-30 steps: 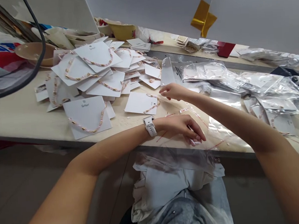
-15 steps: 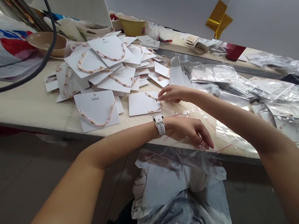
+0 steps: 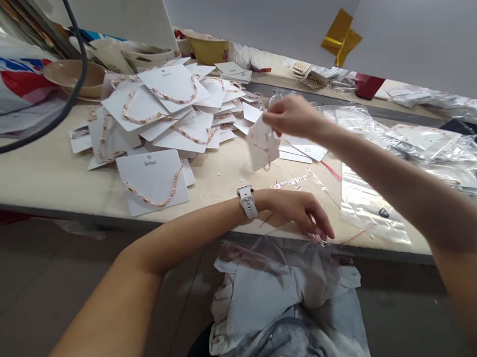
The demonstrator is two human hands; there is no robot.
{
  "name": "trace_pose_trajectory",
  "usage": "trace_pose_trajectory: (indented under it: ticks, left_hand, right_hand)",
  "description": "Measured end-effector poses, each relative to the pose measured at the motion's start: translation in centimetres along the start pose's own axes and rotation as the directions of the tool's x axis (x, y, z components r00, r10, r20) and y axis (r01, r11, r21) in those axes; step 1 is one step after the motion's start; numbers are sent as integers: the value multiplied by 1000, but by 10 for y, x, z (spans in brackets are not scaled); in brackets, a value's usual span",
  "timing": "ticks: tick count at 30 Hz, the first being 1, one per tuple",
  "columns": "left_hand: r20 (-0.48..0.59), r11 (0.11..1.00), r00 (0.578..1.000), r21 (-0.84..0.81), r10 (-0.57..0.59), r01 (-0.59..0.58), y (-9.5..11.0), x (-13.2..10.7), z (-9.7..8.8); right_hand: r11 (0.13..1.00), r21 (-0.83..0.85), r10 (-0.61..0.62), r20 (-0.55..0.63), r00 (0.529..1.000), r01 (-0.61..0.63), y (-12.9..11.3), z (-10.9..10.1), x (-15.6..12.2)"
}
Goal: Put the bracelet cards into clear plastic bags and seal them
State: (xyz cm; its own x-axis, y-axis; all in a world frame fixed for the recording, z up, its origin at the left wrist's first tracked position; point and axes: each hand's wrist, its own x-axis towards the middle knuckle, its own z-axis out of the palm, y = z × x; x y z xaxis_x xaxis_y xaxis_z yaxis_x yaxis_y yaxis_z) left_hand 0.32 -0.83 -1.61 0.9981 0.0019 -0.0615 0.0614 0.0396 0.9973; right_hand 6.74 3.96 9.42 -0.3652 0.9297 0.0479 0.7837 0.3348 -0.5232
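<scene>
**Lot, near to far; positions given from the heap of white cards.**

1. A crumpled white cloth (image 3: pixel 261 300) under a clear plastic sheet (image 3: pixel 278 256), on the person's lap, well in front of the heap.
2. Left hand (image 3: pixel 300 210), wearing a white strap smartwatch (image 3: pixel 246 202), in front of and right of the heap. It rests at the front edge of the cream tabletop (image 3: pixel 34 173), fingers curled down; whether it grips the clear plastic there cannot be told.
3. Right hand (image 3: pixel 293 117), raised just right of the heap, fingers and thumb closed on the top of a white jewellery card (image 3: pixel 263 143), pinching it in the air. A pink-and-gold beaded necklace (image 3: pixel 264 153) hangs on the card.
4. Clear plastic zip bags (image 3: pixel 370 203), some holding cards, spread right of the heap.
5. Heap of white jewellery cards (image 3: pixel 171 115) bearing pink-and-gold beaded necklaces, loosely overlapping.
6. Tan plastic bowl (image 3: pixel 75 80), behind and left of the heap; yellow bowl (image 3: pixel 205 49), directly behind it.
7. Gold tape (image 3: pixel 341 45) on the grey wall, far right of the heap.
</scene>
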Motion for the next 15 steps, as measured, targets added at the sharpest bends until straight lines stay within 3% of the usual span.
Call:
trace_pose_trajectory:
  ticks: [4, 8, 12, 15]
  left_hand:
    - [-41, 999, 999, 5, -35, 35, 5, -2, 4]
    - [-238, 999, 971, -38, -2, -7, 14, -5, 7]
    - [-467, 989, 883, -102, 44, -104, 20, -5, 6]
    - [-590, 972, 801, -113, 103, -208, 18, -4, 3]
  right_hand:
    - [973, -225, -79, -102, 992, 54, -2, -40, -23]
    - [972, -232, -6, -156, 988, -31, 25, -47, -43]
    - [992, -81, 73, -279, 957, -99, 61, -54, -59]
    - [962, 11, 265, -268, 926, -272, 71, -70, -73]
